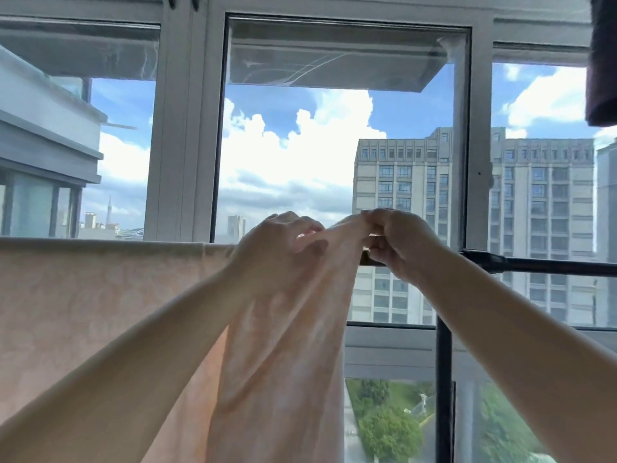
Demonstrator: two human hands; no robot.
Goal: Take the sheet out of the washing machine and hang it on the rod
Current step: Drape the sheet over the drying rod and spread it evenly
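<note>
Both hands, left hand (283, 238) and right hand (394, 242), are pinching the bunched pale peach cotton sheet (100, 295) over the black metal rod (534, 264); uneven draping risks it sliding off

The pale peach sheet (100, 295) hangs draped over the dark horizontal rod (534, 264), spread flat to the left, its right end bunched and lifted just above the rod.

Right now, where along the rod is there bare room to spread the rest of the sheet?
The rod is bare to the right of the right hand, out to the frame edge; a dark cloth hangs higher up there. Leftward it is crowded: the sheet already drapes the rod, and both hands, the left hand included, grip the bunched corner.
</note>
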